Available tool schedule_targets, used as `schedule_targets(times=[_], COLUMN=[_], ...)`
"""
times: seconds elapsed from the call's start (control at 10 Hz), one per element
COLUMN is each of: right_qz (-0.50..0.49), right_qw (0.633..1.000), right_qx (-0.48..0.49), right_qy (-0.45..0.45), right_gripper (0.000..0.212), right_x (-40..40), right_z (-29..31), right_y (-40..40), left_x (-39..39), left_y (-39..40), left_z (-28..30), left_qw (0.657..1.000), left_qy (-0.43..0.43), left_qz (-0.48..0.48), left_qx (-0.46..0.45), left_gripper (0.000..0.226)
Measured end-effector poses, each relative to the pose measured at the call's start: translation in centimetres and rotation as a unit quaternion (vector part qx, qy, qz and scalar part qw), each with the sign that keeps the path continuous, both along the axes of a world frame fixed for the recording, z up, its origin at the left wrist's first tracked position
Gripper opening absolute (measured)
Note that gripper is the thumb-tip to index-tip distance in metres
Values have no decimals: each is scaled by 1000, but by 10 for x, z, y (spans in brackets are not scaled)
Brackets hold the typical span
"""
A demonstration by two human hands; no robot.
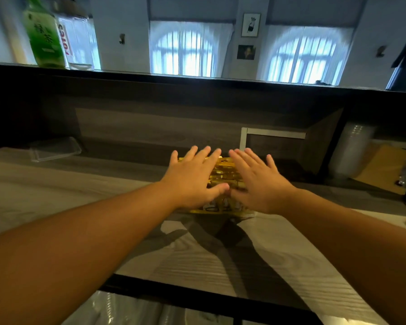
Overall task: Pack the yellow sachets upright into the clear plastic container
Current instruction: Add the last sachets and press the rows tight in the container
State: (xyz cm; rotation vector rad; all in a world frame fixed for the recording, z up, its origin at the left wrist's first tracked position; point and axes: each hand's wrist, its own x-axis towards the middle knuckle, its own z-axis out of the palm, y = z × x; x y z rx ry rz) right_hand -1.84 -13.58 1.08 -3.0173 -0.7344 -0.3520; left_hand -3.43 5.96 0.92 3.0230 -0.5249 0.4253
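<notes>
Now | left hand (192, 178) and right hand (259, 181) spreading flat, fingers straight, pressing on yellow sachets (223, 171) | clear plastic container (250, 214) lying mostly hidden beneath.

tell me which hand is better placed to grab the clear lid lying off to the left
Left. The clear lid lies far left on the table, on the left hand's side. Both hands lie flat over the yellow sachets; the right hand would have to cross over.
</notes>
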Motion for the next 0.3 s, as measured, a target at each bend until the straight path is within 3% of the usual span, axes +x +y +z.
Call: schedule_targets(times=[0.1, 0.3], right_qz=[-5, -28], right_qw=[1000, 999], right_qx=[-3, -1], right_qy=[-10, 43], right_gripper=[86, 82], right_x=[-20, -71], right_z=[8, -14], right_y=[-9, -26], left_x=[-24, -81], left_y=[1, 0], left_z=[0, -31], left_qw=[998, 997], left_qy=[-47, 19], left_qz=[0, 41], left_qx=[-41, -63], left_gripper=[83, 80])
